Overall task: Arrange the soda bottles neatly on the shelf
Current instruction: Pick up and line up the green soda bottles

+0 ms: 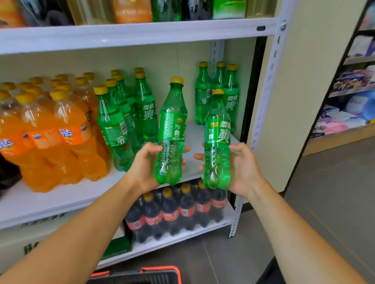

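I hold two green soda bottles with yellow caps upright in front of the middle shelf (195, 140). My left hand (147, 168) grips the lower half of one green bottle (172, 128). My right hand (243, 166) grips the lower half of the other green bottle (217, 141). Both bottles hover just off the shelf's front edge, above a bare gap. Several green bottles (127, 117) stand in rows to the left of the gap. Three more green bottles (217, 93) stand at the back right corner.
Orange soda bottles (52, 134) fill the shelf's left part. Cola bottles (174, 212) sit on the bottom shelf. Large bottles line the top shelf (131, 32). A red-rimmed black basket (144, 278) lies on the floor below. The white shelf post (270, 81) bounds the right side.
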Available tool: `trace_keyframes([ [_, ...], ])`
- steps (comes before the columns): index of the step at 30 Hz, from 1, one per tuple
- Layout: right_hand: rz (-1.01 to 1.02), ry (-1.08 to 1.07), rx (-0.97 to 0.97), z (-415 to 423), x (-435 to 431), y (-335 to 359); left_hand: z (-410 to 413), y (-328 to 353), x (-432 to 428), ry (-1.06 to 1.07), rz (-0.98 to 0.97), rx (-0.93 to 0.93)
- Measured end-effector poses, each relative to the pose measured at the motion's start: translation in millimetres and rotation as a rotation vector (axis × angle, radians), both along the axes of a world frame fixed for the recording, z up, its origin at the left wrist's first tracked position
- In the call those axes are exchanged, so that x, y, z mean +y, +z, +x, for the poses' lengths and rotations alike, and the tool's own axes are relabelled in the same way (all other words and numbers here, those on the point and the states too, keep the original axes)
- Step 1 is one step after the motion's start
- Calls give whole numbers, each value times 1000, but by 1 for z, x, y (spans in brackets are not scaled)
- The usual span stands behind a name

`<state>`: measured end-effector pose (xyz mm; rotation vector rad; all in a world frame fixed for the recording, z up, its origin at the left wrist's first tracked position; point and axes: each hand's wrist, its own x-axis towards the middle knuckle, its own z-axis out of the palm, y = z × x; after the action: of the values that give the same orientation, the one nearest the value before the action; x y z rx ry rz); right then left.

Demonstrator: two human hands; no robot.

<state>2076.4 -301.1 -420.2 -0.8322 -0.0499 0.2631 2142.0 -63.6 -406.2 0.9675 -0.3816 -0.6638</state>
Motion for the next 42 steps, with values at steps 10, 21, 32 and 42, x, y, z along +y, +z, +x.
trace_keyframes([
  [10, -512, -618, -260, 6, 1, -3, -12, 5, -21, 772, 508, -574],
  [21, -799, -973, -317, 20, 2, -4, -6, -5, -32, 1102, 882, -897],
  [32, -701, -669, -337, 67, 10, -10, 66, -29, -36, 1050, 680, -580],
  [42, -778, -503, -409, 94, 32, -14, 74, -42, -18, 1016, 728, -559],
])
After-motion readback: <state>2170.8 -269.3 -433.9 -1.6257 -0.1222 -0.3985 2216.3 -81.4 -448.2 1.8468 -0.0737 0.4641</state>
